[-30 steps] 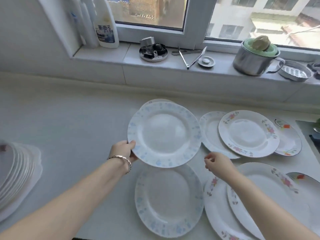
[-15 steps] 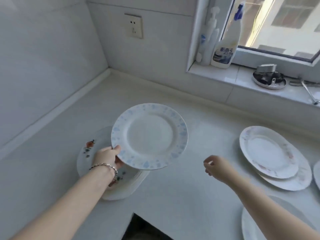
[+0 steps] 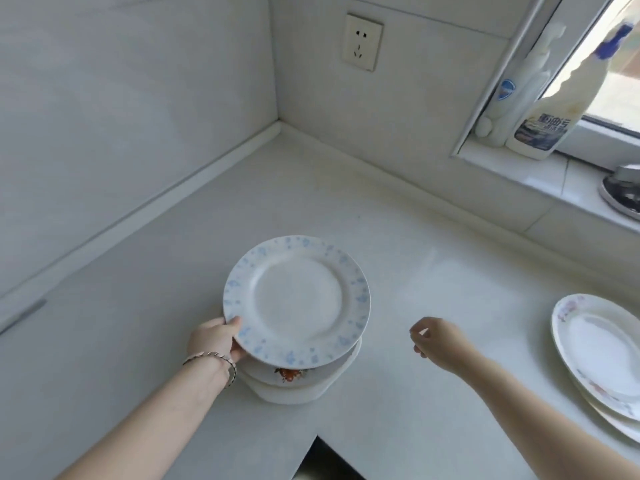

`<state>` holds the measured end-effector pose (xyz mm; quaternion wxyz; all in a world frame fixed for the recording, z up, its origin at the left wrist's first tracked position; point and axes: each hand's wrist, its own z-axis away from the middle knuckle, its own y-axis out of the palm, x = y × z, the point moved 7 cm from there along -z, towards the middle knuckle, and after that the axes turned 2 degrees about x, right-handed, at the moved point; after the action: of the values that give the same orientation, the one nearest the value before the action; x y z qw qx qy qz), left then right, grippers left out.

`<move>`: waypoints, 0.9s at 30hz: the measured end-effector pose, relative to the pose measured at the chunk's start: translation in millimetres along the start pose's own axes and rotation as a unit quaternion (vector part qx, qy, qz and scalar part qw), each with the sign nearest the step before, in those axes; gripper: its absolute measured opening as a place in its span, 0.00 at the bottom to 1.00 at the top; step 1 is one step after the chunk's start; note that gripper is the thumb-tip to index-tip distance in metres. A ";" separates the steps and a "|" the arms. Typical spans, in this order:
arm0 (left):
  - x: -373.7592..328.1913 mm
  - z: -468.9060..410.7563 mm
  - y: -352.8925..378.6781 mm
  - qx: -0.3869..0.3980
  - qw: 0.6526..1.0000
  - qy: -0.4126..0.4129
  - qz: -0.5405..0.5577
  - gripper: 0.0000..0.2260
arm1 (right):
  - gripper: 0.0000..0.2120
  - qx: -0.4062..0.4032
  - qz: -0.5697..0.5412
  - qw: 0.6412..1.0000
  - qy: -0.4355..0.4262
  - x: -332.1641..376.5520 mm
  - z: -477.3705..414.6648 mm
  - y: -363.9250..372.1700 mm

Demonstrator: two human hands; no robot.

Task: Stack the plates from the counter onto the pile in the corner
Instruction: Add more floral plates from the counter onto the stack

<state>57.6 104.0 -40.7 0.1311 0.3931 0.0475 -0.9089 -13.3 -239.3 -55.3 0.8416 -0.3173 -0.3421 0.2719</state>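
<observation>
The white desk (image 3: pixel 433 244) fills most of the view and runs into the wall corner at about 12 o'clock. At 3 o'clock, at the frame's edge, two flowered plates (image 3: pixel 602 358) lie overlapped on it, waiting their turn. The pile (image 3: pixel 298 388) stands near the desk's front edge at about 6 o'clock; only its near side shows, with an orange flower print on one rim, because the blue-speckled plate (image 3: pixel 298 299) sits above it and covers the rest. That plate is face up and close to level, centred a little toward 12 o'clock of the pile. Whether it already touches the top plate or hangs just over it cannot be told from here. The left hand (image 3: pixel 214 341) is the working hand: it grips the plate's rim at about 8 o'clock, so the plate lies at 2 to 3 o'clock from it. Its fingers (image 3: pixel 232 323) are pinched narrow, thumb on top of the rim and the others tucked beneath. The move to come looks like a short drop straight down, perhaps nudged toward 6 o'clock to line the rims up. The right hand (image 3: pixel 440 344) hovers over bare desk at 3 o'clock of the pile, well apart from both stacks, loosely curled and holding nothing. A thin bracelet (image 3: pixel 221 360) circles the left wrist.
</observation>
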 end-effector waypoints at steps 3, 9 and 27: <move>6.6 -2.2 0.3 0.005 1.000 -0.003 0.010 0.08 | 0.08 0.003 -0.002 1.000 -0.004 2.0 -3.1 -4.5; 7.0 -5.3 -8.0 0.012 0.998 0.002 -0.059 0.11 | 0.09 0.010 0.015 0.999 -0.027 3.5 -2.2 -4.6; -5.4 -6.8 4.3 -0.044 0.935 0.153 -0.317 0.24 | 0.05 0.039 0.020 0.999 -0.032 -15.1 1.3 21.8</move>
<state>67.1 102.3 -41.4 -0.1554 0.4861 0.2292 -0.8289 -28.9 -234.8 -76.4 0.8364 -0.2825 -0.3514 0.3118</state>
